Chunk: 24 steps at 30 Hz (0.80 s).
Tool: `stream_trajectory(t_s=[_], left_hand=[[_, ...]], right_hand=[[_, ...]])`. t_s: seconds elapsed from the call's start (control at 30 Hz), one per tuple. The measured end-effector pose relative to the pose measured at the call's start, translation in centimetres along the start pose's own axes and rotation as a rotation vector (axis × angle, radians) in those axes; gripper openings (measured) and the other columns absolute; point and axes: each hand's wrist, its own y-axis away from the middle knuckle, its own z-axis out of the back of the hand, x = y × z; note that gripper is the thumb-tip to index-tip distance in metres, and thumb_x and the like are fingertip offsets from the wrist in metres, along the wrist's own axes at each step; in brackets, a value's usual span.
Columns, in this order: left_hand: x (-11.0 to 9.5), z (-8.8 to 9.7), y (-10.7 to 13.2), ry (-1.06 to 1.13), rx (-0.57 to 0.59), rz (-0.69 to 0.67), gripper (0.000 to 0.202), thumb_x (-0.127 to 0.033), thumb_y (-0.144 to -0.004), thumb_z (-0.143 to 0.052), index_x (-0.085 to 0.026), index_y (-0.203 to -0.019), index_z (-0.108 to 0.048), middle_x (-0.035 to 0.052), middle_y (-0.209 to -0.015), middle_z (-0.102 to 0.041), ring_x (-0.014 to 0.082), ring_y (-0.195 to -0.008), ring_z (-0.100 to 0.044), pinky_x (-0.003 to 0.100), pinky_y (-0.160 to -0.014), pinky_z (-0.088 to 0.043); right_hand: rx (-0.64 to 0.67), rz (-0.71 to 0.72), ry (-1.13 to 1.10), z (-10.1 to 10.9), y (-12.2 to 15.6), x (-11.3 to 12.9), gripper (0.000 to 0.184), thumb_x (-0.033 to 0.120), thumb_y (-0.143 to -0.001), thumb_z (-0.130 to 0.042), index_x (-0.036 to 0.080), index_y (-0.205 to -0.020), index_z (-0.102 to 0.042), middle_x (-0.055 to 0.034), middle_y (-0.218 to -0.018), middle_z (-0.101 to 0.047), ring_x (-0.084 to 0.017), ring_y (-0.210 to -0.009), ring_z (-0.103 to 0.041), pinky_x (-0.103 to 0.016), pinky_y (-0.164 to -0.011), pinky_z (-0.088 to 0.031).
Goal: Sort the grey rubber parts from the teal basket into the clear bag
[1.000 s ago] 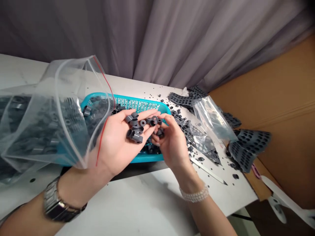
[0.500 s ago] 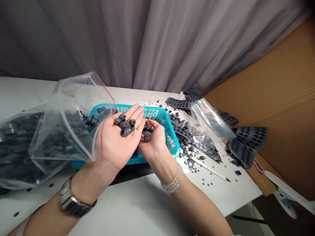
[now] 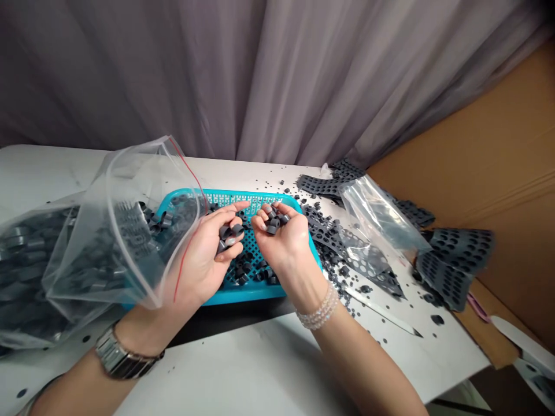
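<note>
Cupping gray rings (image 3: 272, 222) in both hands (image 3: 200, 266) (image 3: 281, 240) above a teal basket (image 3: 243, 296).

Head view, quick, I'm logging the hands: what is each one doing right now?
Left hand: curled partly closed, holding several grey rings.
Right hand: cupped palm up, holding several grey rings.

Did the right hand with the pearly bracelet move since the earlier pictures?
Yes. Measured against the blue plastic basket, the right hand has moved left, from over the basket's right end to nearer its middle.
</note>
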Motion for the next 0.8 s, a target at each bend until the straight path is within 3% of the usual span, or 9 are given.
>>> stream_trajectory(t_s=[0.07, 0.27, 0.37, 0.53, 0.7, 0.8], left_hand=[[0.0, -0.1, 0.0, -0.075, 0.022, -0.004, 0.018, -0.008, -0.086, -0.051, -0.011, -0.099, -0.064, -0.0054, -0.057, -0.042, 0.0032, -0.041, -0.032, 0.012, -0.029, -0.023], [-0.2, -0.1, 0.0, 0.121, 0.042, 0.269, 0.026, -0.019, -0.092, -0.039, -0.009, -0.079, -0.058, -0.0007, -0.060, -0.049, 0.0030, -0.038, -0.035, 0.014, -0.027, -0.023], [0.7, 0.2, -0.3, 0.181, 0.057, 0.251, 0.024, -0.014, -0.092, -0.039, -0.012, -0.075, -0.055, -0.0049, -0.054, -0.042, 0.0029, -0.036, -0.035, 0.015, -0.027, -0.023], [2.2, 0.4, -0.7, 0.176, 0.074, 0.198, 0.022, -0.012, -0.090, -0.043, -0.015, -0.073, -0.057, -0.0054, -0.055, -0.044, 0.0028, -0.035, -0.032, 0.015, -0.028, -0.025], [2.0, 0.0, -0.5, 0.133, 0.141, 0.168, 0.017, -0.010, -0.089, -0.045, -0.012, -0.082, -0.060, -0.0040, -0.065, -0.049, 0.0003, -0.038, -0.030, 0.013, -0.031, -0.027], [1.4, 0.1, -0.5, 0.114, 0.136, 0.175, 0.021, -0.008, -0.091, -0.041, -0.009, -0.084, -0.061, -0.0009, -0.068, -0.051, 0.0023, -0.045, -0.039, 0.013, -0.037, -0.033]], right_hand=[[-0.006, 0.001, -0.008, 0.1, -0.1, -0.2, 0.018, 0.012, -0.083, -0.033, 0.021, -0.067, -0.035, 0.0031, -0.056, -0.037, -0.008, -0.045, -0.033, -0.017, -0.039, -0.029], [-0.021, 0.003, -0.036, 0.0, 0.0, -0.3, 0.015, 0.014, -0.080, -0.036, 0.021, -0.067, -0.034, 0.0017, -0.058, -0.041, -0.009, -0.047, -0.039, -0.020, -0.045, -0.038], [-0.033, 0.008, -0.071, -0.2, 0.1, -0.3, 0.014, 0.015, -0.079, -0.037, 0.021, -0.067, -0.035, 0.0017, -0.058, -0.040, -0.009, -0.047, -0.038, -0.020, -0.045, -0.038], [-0.052, 0.001, -0.096, -0.2, 0.2, -0.6, 0.014, 0.015, -0.080, -0.038, 0.021, -0.067, -0.035, 0.0015, -0.059, -0.041, -0.009, -0.048, -0.038, -0.019, -0.044, -0.037], [0.002, -0.008, -0.128, -0.5, 0.4, -0.2, 0.016, 0.014, -0.081, -0.037, 0.021, -0.067, -0.034, 0.0018, -0.058, -0.040, -0.009, -0.049, -0.039, -0.018, -0.046, -0.038], [0.017, -0.023, -0.124, -0.6, 0.5, 0.5, 0.017, 0.015, -0.082, -0.038, 0.021, -0.066, -0.034, 0.0017, -0.058, -0.040, -0.009, -0.049, -0.039, -0.018, -0.045, -0.038]])
